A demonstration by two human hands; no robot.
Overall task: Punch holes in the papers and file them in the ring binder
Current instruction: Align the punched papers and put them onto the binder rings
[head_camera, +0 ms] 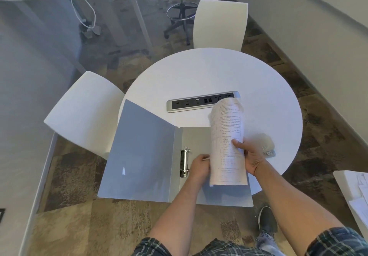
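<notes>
A grey ring binder (143, 152) lies open at the near edge of the round white table (209, 72), its metal ring mechanism (185, 161) showing. I hold a curled stack of printed papers (227, 136) upright over the binder's right half. My left hand (200, 167) grips the stack's left edge, just right of the rings. My right hand (250, 156) holds its right side, thumb on the front sheet. A hole punch (265, 144), blurred, sits on the table behind my right hand.
A silver power and data strip (191, 103) is set into the table's middle. Two white chairs (220, 23) (83, 112) stand at the far and left sides. More papers (356, 194) lie on a surface at the right. My shoe (266, 219) is on the carpet.
</notes>
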